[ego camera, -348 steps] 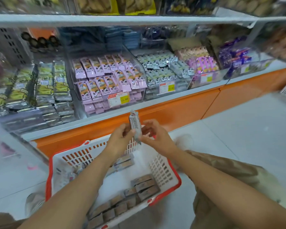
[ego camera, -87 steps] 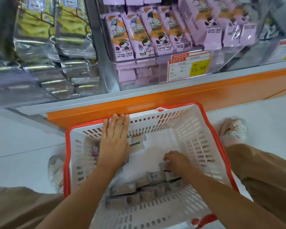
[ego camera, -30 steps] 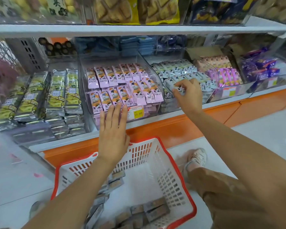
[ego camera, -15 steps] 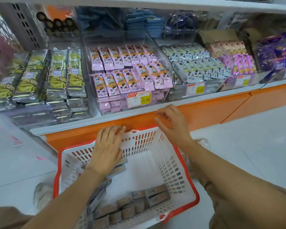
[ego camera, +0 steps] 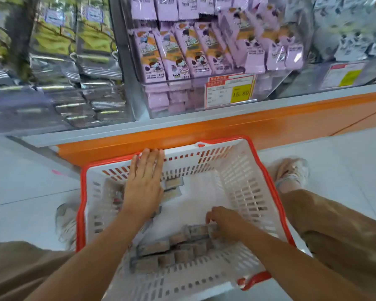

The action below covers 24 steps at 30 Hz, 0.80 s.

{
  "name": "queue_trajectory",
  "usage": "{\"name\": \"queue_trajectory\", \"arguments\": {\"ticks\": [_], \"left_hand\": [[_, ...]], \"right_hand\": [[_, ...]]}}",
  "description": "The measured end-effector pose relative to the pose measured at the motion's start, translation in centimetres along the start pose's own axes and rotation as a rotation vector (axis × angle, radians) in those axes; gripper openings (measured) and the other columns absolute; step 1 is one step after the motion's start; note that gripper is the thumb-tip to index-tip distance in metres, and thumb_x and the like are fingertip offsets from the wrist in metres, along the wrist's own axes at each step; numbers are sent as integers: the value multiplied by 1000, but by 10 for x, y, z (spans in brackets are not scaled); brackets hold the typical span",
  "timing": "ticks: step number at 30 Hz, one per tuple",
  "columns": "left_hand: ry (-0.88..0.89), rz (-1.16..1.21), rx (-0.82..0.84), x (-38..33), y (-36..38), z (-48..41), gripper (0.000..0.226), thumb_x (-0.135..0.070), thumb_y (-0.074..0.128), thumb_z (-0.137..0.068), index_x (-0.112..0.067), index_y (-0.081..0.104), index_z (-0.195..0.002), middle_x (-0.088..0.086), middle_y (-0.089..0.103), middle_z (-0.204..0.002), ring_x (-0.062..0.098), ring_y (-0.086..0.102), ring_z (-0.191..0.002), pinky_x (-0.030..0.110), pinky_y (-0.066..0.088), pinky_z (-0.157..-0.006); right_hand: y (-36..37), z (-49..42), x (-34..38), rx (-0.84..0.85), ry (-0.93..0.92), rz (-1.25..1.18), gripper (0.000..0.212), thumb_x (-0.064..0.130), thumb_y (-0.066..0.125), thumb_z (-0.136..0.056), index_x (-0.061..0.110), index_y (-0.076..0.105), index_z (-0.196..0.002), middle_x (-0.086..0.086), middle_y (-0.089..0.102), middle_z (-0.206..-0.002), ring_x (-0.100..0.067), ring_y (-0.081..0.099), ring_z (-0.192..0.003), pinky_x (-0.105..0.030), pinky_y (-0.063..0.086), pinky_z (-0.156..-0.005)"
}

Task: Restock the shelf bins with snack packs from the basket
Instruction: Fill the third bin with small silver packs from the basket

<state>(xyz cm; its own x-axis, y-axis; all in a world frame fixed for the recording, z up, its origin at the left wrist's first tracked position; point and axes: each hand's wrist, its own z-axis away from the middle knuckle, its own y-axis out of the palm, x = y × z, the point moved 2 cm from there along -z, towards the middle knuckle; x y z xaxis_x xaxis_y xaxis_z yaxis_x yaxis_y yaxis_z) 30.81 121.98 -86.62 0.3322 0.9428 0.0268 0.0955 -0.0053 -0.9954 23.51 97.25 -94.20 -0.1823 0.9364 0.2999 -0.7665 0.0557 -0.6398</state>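
1. Head view, nearest first, with 12 o'clock toward the shelf: my right hand (ego camera: 224,220) is down at 4 o'clock in the basket (ego camera: 237,174). Its fingers curl onto the top of the snack packs (ego camera: 174,248). The fingertips are hidden, so I cannot tell whether I have one pinched or am only touching it.
2. Those packs lie flat on the basket floor in a tight cluster at 6 o'clock, brown faces up. Their long axes run roughly 8 to 2 o'clock, ends butted together. Which end is the top is too blurred to read.
3. At the basket's 11 o'clock corner my left hand (ego camera: 144,181) is flat, fingers straight and together, fingertips at the far rim, gripping nothing. Two more packs lie just beside it toward 3 o'clock, long axes about 9 to 3.
4. As I judge it, around a dozen packs remain in the basket, so the restocking is well short of done.
5. Beyond the basket at 12 o'clock, the clear shelf bin (ego camera: 176,81) looks full of purple packs (ego camera: 182,51), their long axes 6 to 12, tops leaning away. At 10 o'clock the silver-green packs (ego camera: 91,68) are stacked deep too. Which bin takes my brown packs I cannot tell.
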Motion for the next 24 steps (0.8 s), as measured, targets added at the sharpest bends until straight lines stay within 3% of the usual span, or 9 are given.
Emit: {"name": "queue_trajectory", "arguments": {"ticks": [5, 8, 11, 13, 16, 20, 24], "left_hand": [[-23, 19, -21, -3, 10, 0, 89, -23, 70, -77, -2, 28, -153, 19, 34, -156, 37, 18, -147, 54, 8, -121], [-25, -2, -3, -3, 13, 1, 91, -24, 71, -78, -2, 25, -154, 19, 29, -158, 37, 16, -149, 55, 8, -121], [-17, -6, 11, -3, 10, 2, 93, -24, 70, -79, -3, 22, -155, 18, 26, -159, 36, 14, -150, 55, 10, -121], [-11, -15, 27, -2, 6, 3, 95, -24, 72, -78, -3, 21, -155, 18, 26, -159, 36, 14, -150, 55, 9, -121], [-30, -9, 70, -2, -4, 3, 96, -22, 73, -77, -4, 22, -155, 17, 29, -159, 36, 16, -150, 54, 9, -121], [-44, 43, 95, -9, -30, 2, 90, -22, 74, -78, -3, 29, -153, 19, 37, -153, 37, 24, -146, 52, 9, -123], [47, 118, -98, -27, -75, -1, 85, -14, 76, -72, 0, 39, -147, 23, 41, -146, 40, 32, -138, 52, 13, -121]], "right_hand": [[17, -15, -8, 87, 31, 85, 41, 32, 70, -83, 19, 54, -118, -4, 52, -121, -23, 51, -109, -33, 42, -85], [14, -22, -13, 48, -32, 133, 38, 33, 72, -81, 18, 56, -113, -4, 59, -116, -24, 56, -105, -30, 39, -78], [-4, -20, -12, -35, -24, 103, 41, 32, 66, -84, 23, 53, -123, -2, 60, -119, -23, 58, -106, -30, 42, -80], [-25, -13, -8, -116, -3, 10, 43, 30, 60, -87, 26, 51, -129, 3, 62, -114, -20, 59, -101, -29, 44, -80], [-57, 8, -3, -239, 13, -162, 49, 34, 71, -79, 29, 52, -125, 20, 52, -84, -5, 54, -77, -26, 45, -69], [-99, 49, -1, -508, -36, -321, 34, 42, 71, -75, 28, 59, -103, 13, 49, -81, -6, 52, -69, -33, 50, -67], [-133, 100, -4, -838, -76, -470, 17, 25, 67, -77, 19, 59, -90, 2, 59, -82, -11, 55, -70, -30, 48, -63]]}}
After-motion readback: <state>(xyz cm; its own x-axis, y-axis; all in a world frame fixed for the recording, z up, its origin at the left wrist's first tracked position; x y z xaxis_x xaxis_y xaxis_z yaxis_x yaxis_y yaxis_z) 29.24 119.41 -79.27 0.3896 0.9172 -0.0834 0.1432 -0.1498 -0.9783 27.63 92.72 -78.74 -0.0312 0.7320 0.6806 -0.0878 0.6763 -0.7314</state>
